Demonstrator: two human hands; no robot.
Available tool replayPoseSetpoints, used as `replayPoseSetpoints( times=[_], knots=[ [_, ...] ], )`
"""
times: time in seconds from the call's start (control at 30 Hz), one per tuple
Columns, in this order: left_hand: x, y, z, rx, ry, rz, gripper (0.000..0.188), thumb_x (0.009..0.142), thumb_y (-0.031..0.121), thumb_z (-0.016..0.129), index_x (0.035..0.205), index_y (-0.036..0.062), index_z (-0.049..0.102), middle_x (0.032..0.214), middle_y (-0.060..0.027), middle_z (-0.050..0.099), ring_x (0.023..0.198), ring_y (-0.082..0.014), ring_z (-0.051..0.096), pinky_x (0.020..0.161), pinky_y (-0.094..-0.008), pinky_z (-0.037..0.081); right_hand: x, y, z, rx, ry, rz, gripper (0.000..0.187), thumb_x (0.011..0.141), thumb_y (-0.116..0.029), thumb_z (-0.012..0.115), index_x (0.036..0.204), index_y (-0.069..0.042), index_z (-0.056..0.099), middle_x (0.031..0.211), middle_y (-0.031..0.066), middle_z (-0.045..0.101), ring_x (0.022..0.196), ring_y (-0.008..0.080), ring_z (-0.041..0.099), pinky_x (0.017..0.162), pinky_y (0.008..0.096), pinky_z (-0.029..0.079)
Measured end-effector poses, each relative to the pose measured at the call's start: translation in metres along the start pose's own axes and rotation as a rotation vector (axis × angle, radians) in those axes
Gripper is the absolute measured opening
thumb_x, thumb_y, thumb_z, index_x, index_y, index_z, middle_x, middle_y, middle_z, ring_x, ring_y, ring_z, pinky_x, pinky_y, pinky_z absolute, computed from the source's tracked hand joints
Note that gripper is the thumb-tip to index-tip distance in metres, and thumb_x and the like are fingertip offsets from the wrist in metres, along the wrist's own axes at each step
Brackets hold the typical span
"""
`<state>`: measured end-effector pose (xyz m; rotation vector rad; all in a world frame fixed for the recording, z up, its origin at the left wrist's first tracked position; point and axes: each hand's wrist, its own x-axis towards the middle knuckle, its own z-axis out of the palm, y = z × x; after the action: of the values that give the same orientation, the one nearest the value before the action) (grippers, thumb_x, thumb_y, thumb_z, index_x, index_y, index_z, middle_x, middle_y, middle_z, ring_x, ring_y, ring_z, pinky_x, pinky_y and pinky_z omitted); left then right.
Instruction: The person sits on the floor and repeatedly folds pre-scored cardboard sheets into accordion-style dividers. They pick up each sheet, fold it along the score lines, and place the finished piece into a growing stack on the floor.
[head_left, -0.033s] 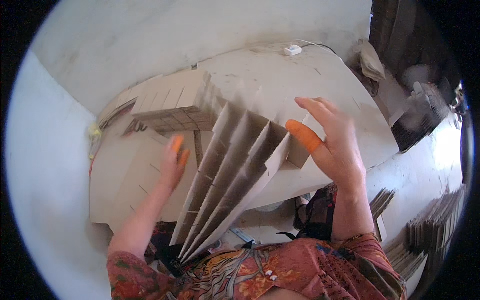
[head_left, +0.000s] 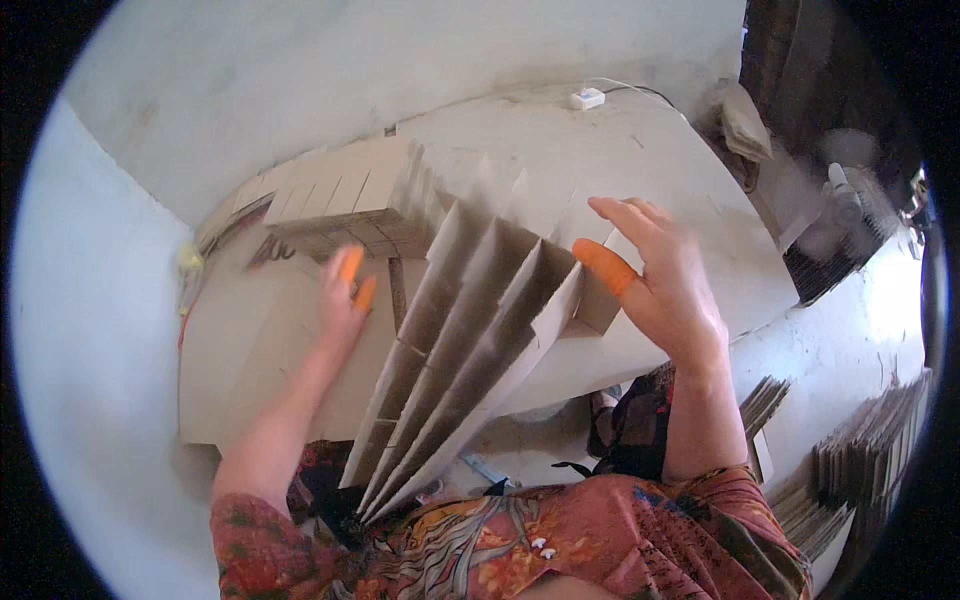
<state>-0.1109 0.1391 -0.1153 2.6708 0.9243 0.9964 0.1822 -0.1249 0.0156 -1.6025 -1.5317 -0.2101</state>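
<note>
Several long cardboard strips with slots (head_left: 455, 330) stand on edge in a fan, spread at the far end and drawn together by my lap. At their far right edge is my right hand (head_left: 665, 290), fingers stretched out, its orange-covered thumb at or against the outer strip. Smaller upright cardboard pieces cross the fan's far end, partly blurred. My left hand (head_left: 342, 300) is left of the fan, somewhat smeared, two orange-covered fingers apart and nothing visible between them. Just beyond it sits a stack of cardboard pieces (head_left: 335, 205).
The pale table (head_left: 660, 160) meets a wall at the back. A white plug box (head_left: 587, 99) with a cable lies at its far edge. A fan (head_left: 850, 210) stands at the right. Bundled cardboard sheets (head_left: 870, 445) stand on the floor at lower right.
My left hand has moved a little away from me, toward the cardboard stack. My right hand and the fanned strips stay nearly still.
</note>
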Motion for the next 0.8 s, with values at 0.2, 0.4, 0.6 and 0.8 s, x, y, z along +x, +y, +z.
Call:
replayPoseSetpoints(
  times=[0.2,0.4,0.6,0.8],
  knots=[
    [0.094,-0.006,-0.009,0.283,-0.005,0.065,0.052,0.085,0.022,0.068,0.130,0.0024,0.051,0.133,-0.0191,0.051,0.123,-0.0351,0.046,0.103,-0.0404,0.038,-0.016,0.042,0.020,-0.258,-0.365,0.248,0.033,0.084,-0.011,0.062,0.116,-0.005,0.062,0.090,0.0190,0.066,0.088,0.0373,0.062,0.079,0.0426,0.048],
    [0.129,-0.022,-0.021,0.014,-0.308,-0.179,0.039,0.088,0.023,0.066,0.122,0.0036,0.062,0.104,-0.0108,0.067,0.098,-0.0220,0.061,0.091,-0.0325,0.045,-0.019,0.079,0.041,-0.323,-0.224,0.229,0.029,0.083,-0.010,0.057,0.110,-0.012,0.066,0.080,0.0202,0.065,0.075,0.0376,0.064,0.067,0.0457,0.051],
    [0.149,-0.018,-0.041,-0.146,-0.405,-0.360,0.029,0.087,0.014,0.065,0.113,0.0017,0.067,0.084,-0.0081,0.066,0.080,-0.0114,0.058,0.075,-0.0277,0.047,-0.020,0.090,0.048,-0.269,-0.106,0.246,0.023,0.087,-0.013,0.057,0.106,-0.011,0.068,0.082,0.0188,0.067,0.078,0.0379,0.064,0.070,0.0457,0.052],
    [0.135,-0.017,-0.033,-0.135,-0.084,-0.149,0.022,0.088,0.010,0.061,0.108,0.0029,0.068,0.089,-0.0029,0.067,0.079,-0.0101,0.057,0.074,-0.0240,0.046,-0.014,0.075,0.049,0.018,0.207,0.193,0.028,0.090,-0.023,0.061,0.111,-0.005,0.066,0.092,0.0175,0.068,0.081,0.0322,0.066,0.072,0.0386,0.053]
  ],
)
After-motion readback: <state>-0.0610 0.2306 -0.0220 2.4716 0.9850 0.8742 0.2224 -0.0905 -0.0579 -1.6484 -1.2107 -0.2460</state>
